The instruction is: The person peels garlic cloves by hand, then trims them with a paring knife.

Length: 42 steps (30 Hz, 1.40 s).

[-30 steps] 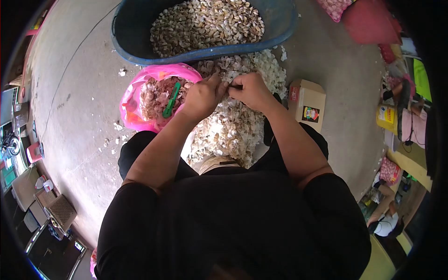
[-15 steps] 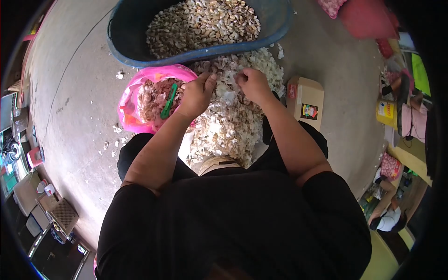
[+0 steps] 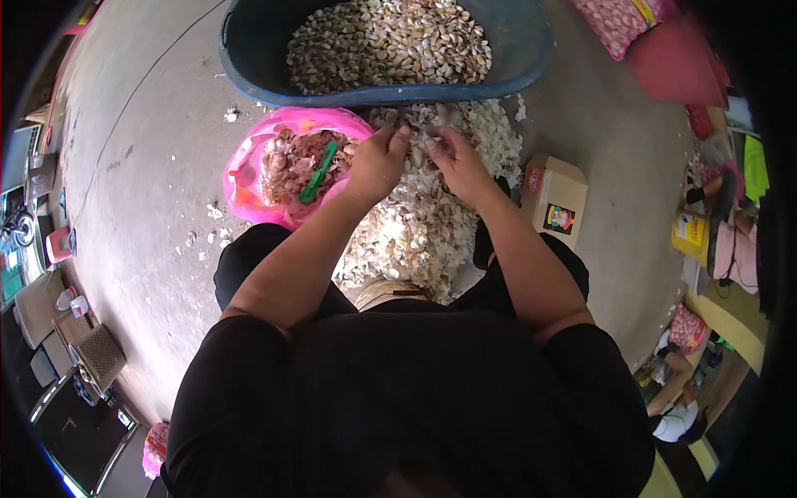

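My left hand (image 3: 380, 164) is closed with its fingers curled, over the heap of garlic skins (image 3: 407, 228) between my legs; whatever it grips is hidden. Just to its right, my right hand (image 3: 459, 166) has its fingers parted, and I see nothing held in them. A small pale blur hangs above that hand, close to the rim of the blue tub (image 3: 374, 95). Peeled-looking garlic cloves (image 3: 394, 46) cover the tub's floor. Left of my left hand sits a pink plastic bag (image 3: 241, 178) of garlic with reddish skins, and a green box cutter (image 3: 319, 173) lies on top.
A cardboard box (image 3: 554, 195) stands right of the heap. Mesh bags of garlic (image 3: 610, 25) and a red sack (image 3: 677, 62) lie at the upper right. A yellow container (image 3: 690, 232) and another person (image 3: 679, 415) are at the right edge; chairs (image 3: 100, 357) stand at left.
The view has shifted, so the tub and bag sit further right. My right hand's fingers have spread apart, and a pale blur appears above them. My left hand stays closed.
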{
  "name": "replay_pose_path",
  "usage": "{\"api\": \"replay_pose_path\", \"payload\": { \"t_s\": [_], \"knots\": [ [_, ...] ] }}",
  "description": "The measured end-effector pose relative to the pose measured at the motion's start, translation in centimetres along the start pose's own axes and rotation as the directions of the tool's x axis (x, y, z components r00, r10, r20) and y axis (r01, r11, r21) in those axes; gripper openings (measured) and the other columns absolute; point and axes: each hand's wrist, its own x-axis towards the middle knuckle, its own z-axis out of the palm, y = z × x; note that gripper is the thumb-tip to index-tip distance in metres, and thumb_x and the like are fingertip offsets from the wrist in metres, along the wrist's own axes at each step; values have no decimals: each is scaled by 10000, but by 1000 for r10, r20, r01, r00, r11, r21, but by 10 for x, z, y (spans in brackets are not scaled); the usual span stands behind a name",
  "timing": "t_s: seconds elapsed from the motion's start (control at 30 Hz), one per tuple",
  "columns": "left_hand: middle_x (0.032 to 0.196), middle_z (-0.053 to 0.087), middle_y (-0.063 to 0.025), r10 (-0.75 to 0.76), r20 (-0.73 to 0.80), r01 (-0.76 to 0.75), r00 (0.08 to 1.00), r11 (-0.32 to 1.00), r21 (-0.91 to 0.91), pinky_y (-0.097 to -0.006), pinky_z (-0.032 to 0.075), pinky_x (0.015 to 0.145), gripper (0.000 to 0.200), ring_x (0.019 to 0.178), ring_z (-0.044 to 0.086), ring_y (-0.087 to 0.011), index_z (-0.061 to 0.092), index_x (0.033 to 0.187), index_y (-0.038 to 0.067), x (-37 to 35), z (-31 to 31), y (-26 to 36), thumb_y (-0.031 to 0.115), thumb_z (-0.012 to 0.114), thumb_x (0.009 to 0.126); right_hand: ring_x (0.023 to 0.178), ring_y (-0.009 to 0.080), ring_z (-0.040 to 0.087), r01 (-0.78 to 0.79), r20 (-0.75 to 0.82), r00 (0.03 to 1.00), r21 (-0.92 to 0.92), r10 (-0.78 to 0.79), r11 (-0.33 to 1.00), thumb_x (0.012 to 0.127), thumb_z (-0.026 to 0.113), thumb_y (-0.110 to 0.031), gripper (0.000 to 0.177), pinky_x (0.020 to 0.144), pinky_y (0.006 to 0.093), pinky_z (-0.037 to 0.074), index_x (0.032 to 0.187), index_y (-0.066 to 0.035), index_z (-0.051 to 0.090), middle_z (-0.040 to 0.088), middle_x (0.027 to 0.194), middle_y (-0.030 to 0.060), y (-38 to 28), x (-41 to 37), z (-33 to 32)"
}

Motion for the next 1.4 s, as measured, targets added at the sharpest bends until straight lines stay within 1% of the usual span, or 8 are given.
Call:
{"api": "replay_pose_path", "payload": {
  "t_s": [0.07, 0.3, 0.43, 0.63, 0.97, 1.07, 1.2, 1.4],
  "knots": [
    [642, 587, -149, -109, 57, 113, 992, 991, -72, -359, 431, 577, 333, 625, 590, -257, 571, 784, -15, -2, 5, 1, 294, 466, 850, 553, 78, 488, -235, 178, 967, 335, 184, 912, 866, 480, -286, 256, 432, 229, 408, 996, -68, 451, 510, 724, 28, -31, -15, 15],
    [702, 585, -167, -41, 1, 40, 999, 993, 107, -312, 450, 638, 229, 665, 581, -238, 558, 865, -5, 1, 0, 0, 216, 514, 828, 508, 108, 470, -123, 111, 991, 540, 74, 833, 901, 398, -289, 251, 419, 239, 393, 963, -57, 468, 514, 703, 37, -14, -11, 9],
    [893, 567, -232, -242, 172, 264, 955, 957, -119, -340, 422, 747, 353, 877, 550, -313, 519, 976, 12, -1, 6, 6, 339, 443, 864, 560, 114, 497, -31, -43, 997, 594, 71, 804, 900, 379, -345, 290, 526, 265, 439, 899, -68, 468, 521, 708, 39, -10, -9, 20],
    [750, 573, -237, -139, 114, 139, 984, 990, 6, -412, 442, 635, 379, 746, 577, -366, 500, 853, 2, -13, 21, 6, 358, 375, 883, 653, 243, 574, 113, -122, 984, -161, -133, 981, 884, 408, -358, 324, 600, 343, 443, 906, -39, 462, 574, 728, 126, -11, -15, 25],
    [700, 528, -35, -140, 149, 194, 979, 860, -472, -253, 398, 528, 322, 596, 469, -101, 526, 940, 29, -14, 21, 16, 303, 360, 908, 519, 169, 486, 310, -353, 890, 9, -288, 951, 870, 413, -300, 288, 472, 303, 399, 867, -23, 491, 512, 629, 93, 3, -4, 25],
    [658, 508, -30, -194, 465, 481, 864, 595, -644, -264, 380, 474, 368, 534, 456, -116, 539, 917, 58, -4, 9, 4, 363, 334, 903, 516, 161, 486, -305, 1, 934, 529, 358, 792, 867, 407, -293, 264, 436, 299, 409, 864, -50, 510, 530, 679, 70, -23, -9, 7],
    [599, 473, -29, -368, 566, 673, 738, 460, -579, -264, 324, 401, 410, 451, 419, -124, 535, 872, 69, -3, -7, 39, 431, 344, 884, 527, 118, 489, -328, 176, 940, 693, 291, 642, 849, 459, -314, 257, 427, 265, 417, 871, -68, 530, 527, 683, 35, -29, -6, -8],
    [649, 522, -45, -272, 519, 473, 810, 827, -305, -233, 340, 440, 408, 502, 435, -104, 535, 907, 38, -4, -5, 19, 431, 435, 856, 599, 271, 576, 205, 104, 977, -240, -185, 949, 742, 593, -113, 166, 518, 354, 445, 869, -34, 521, 581, 668, 102, -16, -8, -6]
  ]
}}
